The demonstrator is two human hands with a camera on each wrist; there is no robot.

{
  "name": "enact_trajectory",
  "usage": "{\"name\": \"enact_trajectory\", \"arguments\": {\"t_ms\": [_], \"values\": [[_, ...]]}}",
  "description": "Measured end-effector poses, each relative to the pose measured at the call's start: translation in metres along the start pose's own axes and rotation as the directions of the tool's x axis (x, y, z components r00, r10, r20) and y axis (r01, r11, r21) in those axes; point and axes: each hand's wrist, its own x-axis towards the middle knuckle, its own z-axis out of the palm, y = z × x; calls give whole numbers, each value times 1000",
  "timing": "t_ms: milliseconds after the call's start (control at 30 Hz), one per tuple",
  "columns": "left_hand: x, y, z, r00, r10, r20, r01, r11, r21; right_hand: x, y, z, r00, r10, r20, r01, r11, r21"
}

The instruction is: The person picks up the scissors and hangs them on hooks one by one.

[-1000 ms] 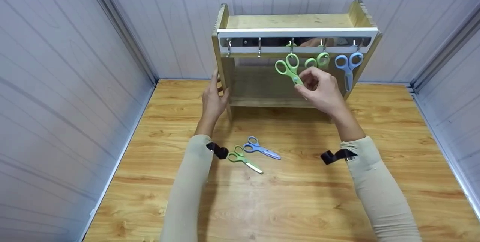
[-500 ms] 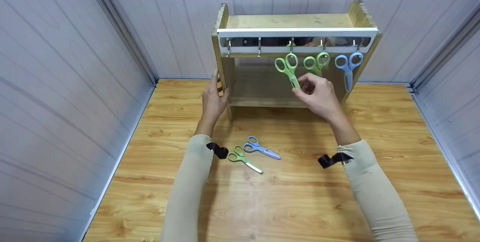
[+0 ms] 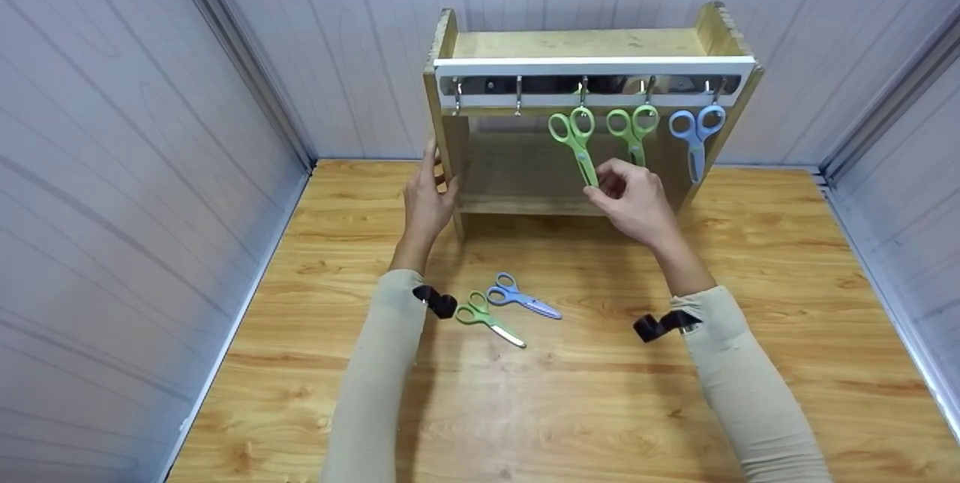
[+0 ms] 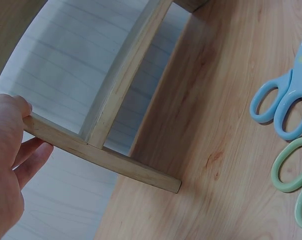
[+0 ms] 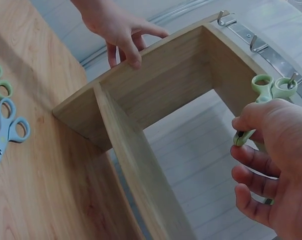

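Note:
My right hand (image 3: 639, 204) pinches the blade end of a pair of green scissors (image 3: 579, 144) between thumb and finger. The scissors slant downward, with one handle loop on the middle hook (image 3: 584, 89) of the rack. My left hand (image 3: 427, 204) grips the left side panel of the small wooden shelf (image 3: 442, 130); in the left wrist view, the thumb and fingers (image 4: 35, 164) lie on opposite sides of the board. Just right of the held pair, other green scissors (image 3: 635, 133) hang from a hook, partly behind my right hand. Blue scissors (image 3: 697, 139) hang at the far right hook.
Blue scissors (image 3: 523, 296) and green scissors (image 3: 489, 319) lie side by side on the wooden floor (image 3: 570, 408), in front of the shelf. Two left hooks (image 3: 519, 94) on the white rack (image 3: 551, 99) carry nothing. Pale panelled walls (image 3: 360, 33) stand behind and at both sides.
My right hand has slid downward and slightly left along the green scissors, which now hang more steeply. More of the green pair behind shows. My left hand has stayed in place.

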Motion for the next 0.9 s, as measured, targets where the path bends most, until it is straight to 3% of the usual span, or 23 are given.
{"name": "enact_trajectory", "arguments": {"t_ms": [900], "values": [[-1,0,0,1000,24,-10,-24,999,26,-5,9,7,998,31,52,-28,998,-52]]}}
